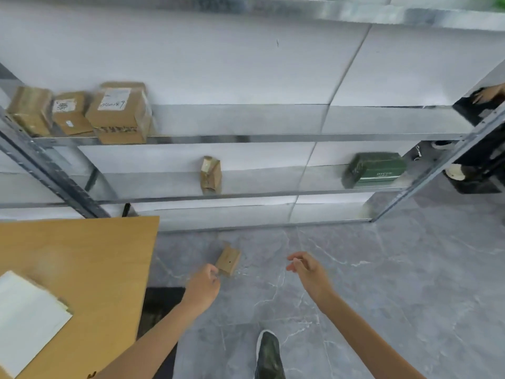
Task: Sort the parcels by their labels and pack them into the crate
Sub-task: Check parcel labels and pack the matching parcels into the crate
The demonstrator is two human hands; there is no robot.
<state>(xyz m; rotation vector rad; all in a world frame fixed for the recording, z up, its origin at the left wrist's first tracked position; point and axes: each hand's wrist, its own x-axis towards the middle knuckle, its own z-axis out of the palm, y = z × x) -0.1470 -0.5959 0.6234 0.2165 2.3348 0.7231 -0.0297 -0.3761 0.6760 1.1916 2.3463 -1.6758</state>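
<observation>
From the head camera, the person's left hand reaches forward over the grey tiled floor. Its fingers are curled and pinch the near end of a small brown parcel, which hangs tilted in the air just right of the table's corner. The right hand hovers near that parcel but apart from it. Its fingers are loosely spread and hold nothing.

The wooden table fills the lower left and carries a white packet at its near side. Behind it stands a metal rack against a pale wall. On its upper shelf, at the left end, three taped cardboard parcels sit side by side, two of them showing white labels. On the shelf below, a narrow brown parcel stands upright near the middle, and a green box lies well to its right.

A dark shoe shows on the floor between the person's forearms. At the far right edge, another person's hand rests on something black. The motion blur hides what it is.
</observation>
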